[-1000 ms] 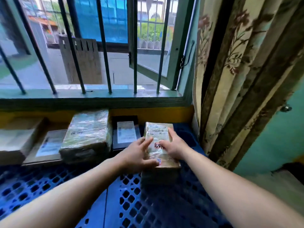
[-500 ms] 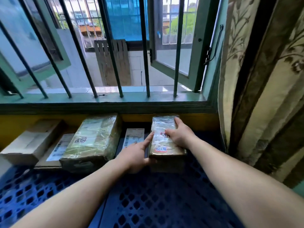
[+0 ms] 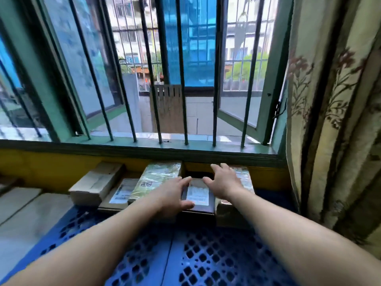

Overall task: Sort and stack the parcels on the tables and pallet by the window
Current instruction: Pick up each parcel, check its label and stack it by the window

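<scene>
Several parcels line the yellow wall under the window, at the back of a blue plastic pallet (image 3: 206, 256). From left: a cardboard box (image 3: 97, 182), a flat labelled parcel (image 3: 121, 193), a plastic-wrapped parcel (image 3: 158, 176), a dark flat parcel (image 3: 201, 198) with a white label, and a narrow plastic-wrapped parcel (image 3: 244, 180). My left hand (image 3: 173, 195) lies with spread fingers across the dark parcel's left side, thumb on its front edge. My right hand (image 3: 223, 180) is spread over the gap between the dark parcel and the narrow one, holding nothing.
Green window bars and the sill (image 3: 144, 145) rise just behind the parcels. A patterned curtain (image 3: 334, 120) hangs at the right, next to the narrow parcel. White slabs (image 3: 31, 213) lie left of the pallet. The pallet's near half shows bare grid.
The narrow wrapped parcel went back against the wall and both hands let go of it. They shifted left, over the dark parcel. The view tilted up toward the window.
</scene>
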Demonstrator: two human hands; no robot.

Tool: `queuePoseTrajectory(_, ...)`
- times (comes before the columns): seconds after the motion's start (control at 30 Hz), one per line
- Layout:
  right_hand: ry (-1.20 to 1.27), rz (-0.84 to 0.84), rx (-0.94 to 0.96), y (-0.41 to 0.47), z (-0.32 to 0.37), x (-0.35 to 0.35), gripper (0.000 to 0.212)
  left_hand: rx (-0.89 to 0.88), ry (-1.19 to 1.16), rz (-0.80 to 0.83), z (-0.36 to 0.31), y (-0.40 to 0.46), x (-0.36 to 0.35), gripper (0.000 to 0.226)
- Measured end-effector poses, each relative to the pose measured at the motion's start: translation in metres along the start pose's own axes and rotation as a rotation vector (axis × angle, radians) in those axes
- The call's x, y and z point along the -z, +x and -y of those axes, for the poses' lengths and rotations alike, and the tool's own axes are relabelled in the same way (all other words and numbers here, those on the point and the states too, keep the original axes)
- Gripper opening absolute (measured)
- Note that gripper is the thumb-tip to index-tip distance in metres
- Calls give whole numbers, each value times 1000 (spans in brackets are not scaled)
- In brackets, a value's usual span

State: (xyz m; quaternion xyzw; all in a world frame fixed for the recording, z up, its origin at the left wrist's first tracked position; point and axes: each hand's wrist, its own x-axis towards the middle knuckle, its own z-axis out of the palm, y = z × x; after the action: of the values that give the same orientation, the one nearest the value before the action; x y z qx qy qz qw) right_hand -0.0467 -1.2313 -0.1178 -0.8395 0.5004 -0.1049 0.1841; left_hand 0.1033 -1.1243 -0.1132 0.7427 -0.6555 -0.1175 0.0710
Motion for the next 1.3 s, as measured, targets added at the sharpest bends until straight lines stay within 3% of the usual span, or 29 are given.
queuePoseTrajectory(0.2,-39,86,155,-46,145,-33,68,191,18,-48,116,-137,43,83)
queuePoseTrajectory(0.5,-122,282,571,-153,420,-137,73,690,-85,-143,292,-411,79,85)
queuePoseTrajectory(0.67,-133,325,762,-198,517,-185,72,875,-103,-175,353,-510,90,83)
queuePoseTrajectory(1.03,-108,425,811,-164,662,-279,74,975,-186,-166,492,-545,95,85)
queuePoseTrajectory(1.2,-137,438,875,-133,740,-311,54,1022,-159,-175,569,-549,127,82)
queuePoseTrajectory(1.3,-69,464,839,-125,786,-323,64,1042,-149,-208,608,-560,144,80)
